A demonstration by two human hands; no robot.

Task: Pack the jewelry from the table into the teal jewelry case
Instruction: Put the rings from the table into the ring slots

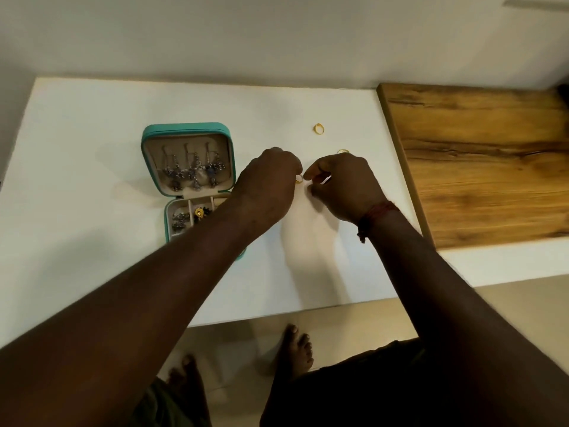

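The teal jewelry case [154, 140] lies open on the white table [77, 180], left of centre. Silver drop earrings [194, 172] hang in its upright lid. Its lower tray holds silver pieces [180, 220] and a gold piece [200, 212], and my left forearm covers part of the tray. My left hand [268, 183] and my right hand [341, 183] meet just right of the case, with both sets of fingertips pinching a small gold ring [299, 179]. A second gold ring [319, 129] lies farther back. A third gold ring [342, 151] peeks out behind my right hand.
A wooden board [480, 161] covers the table's right end, against the pale wall [277, 35]. The table's front edge runs below my forearms. My bare feet [295, 349] stand on the tiled floor beneath it. A red thread band [374, 215] circles my right wrist.
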